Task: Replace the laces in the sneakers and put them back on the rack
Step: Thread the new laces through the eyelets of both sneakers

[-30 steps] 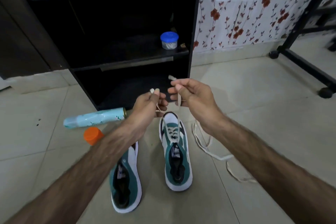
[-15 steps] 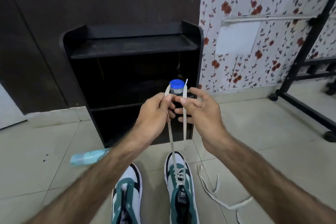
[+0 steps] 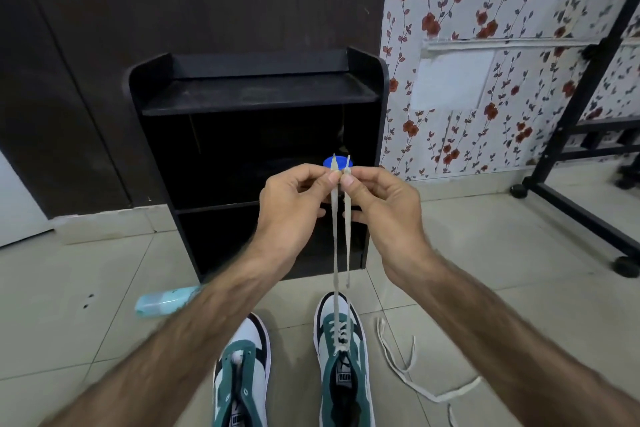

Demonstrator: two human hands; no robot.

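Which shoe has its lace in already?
The right-hand green and white sneaker: a cream lace runs up from it. The left-hand sneaker shows none.

sneakers (image 3: 344,374) cut off below, bottle (image 3: 166,300) half hidden

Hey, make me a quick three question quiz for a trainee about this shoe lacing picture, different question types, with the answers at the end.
1. True or false: both sneakers on the floor are already laced.
2. Multiple choice: the loose lace on the tiles lies A) left of the left sneaker, B) right of the right sneaker, C) on the rack.
3. Fill in: each hand pinches one ___ of the lace.

Key
1. False: the right sneaker is laced, the left sneaker is not.
2. B.
3. End: left hand and right hand hold the ends of the lace level, in front of the rack.
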